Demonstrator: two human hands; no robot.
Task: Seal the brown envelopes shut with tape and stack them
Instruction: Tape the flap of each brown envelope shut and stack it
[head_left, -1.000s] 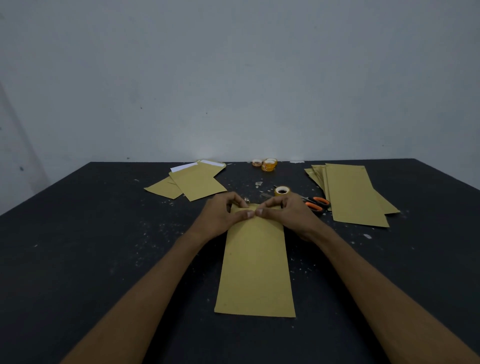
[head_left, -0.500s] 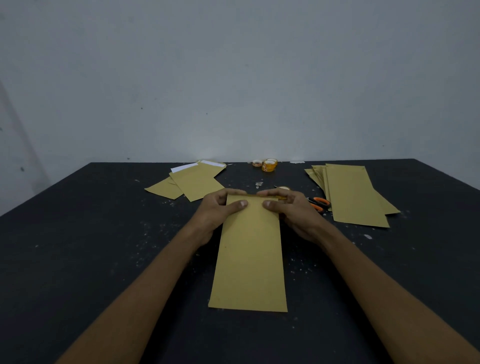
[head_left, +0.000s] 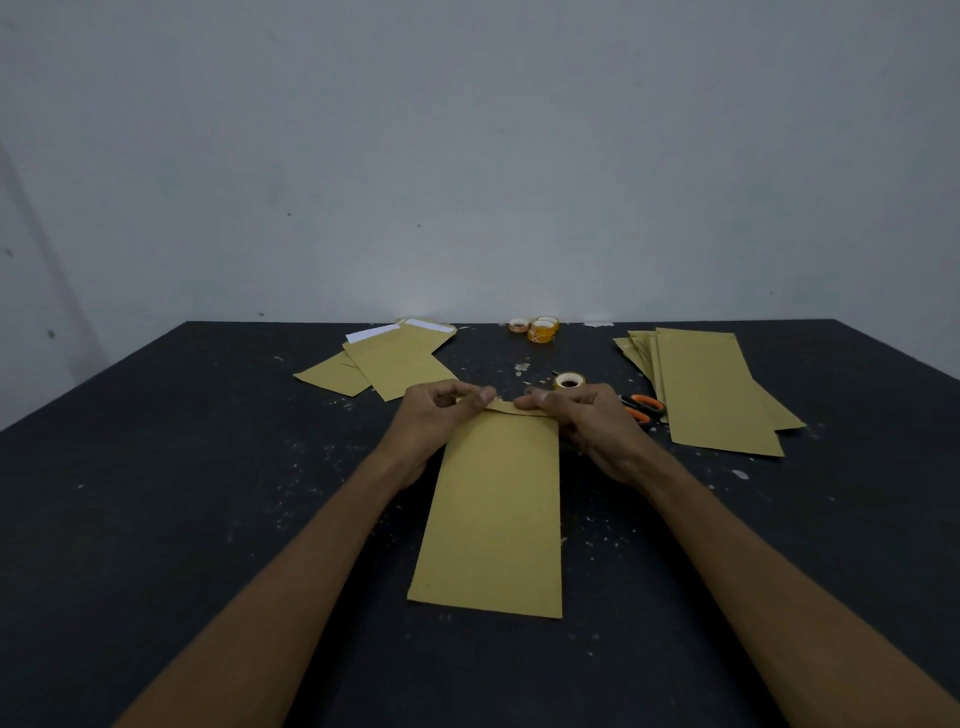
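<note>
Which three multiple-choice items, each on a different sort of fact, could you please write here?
1. Where is the lone tape roll? A. On a shelf. B. Just beyond the right hand. C. In a box.
2. What colour are the handles of the scissors? A. Orange. B. Blue. C. Green.
3. How is the middle envelope held? A. Untouched. B. Lifted wholly clear. C. Both hands pinch its top end.
Answers: 1 B, it sits behind that hand's knuckles; 2 A, orange loops show; 3 C, left hand and right hand grip its flap.
</note>
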